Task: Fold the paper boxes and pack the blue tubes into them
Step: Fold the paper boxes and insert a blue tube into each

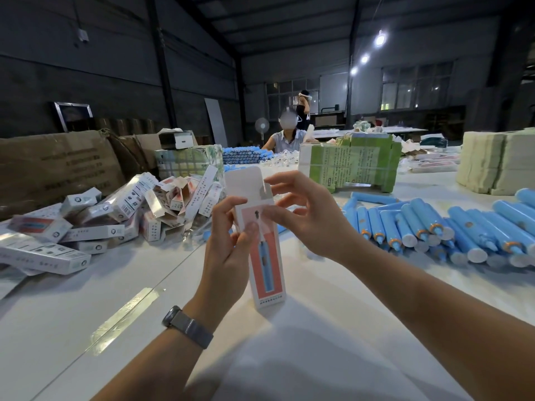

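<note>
Head view, left hand (228, 250) gripping paper box (265, 256) (flap up), right hand (307, 215) alongside

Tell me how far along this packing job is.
Done: a heap of closed white printed boxes lies on the white table at left. In hand: the left hand grips an upright pink-and-white paper box, top flap open, while the right hand works at that end. Left: a large pile of loose blue plastic tubes at right, plus stacks of flat cartons.
</note>
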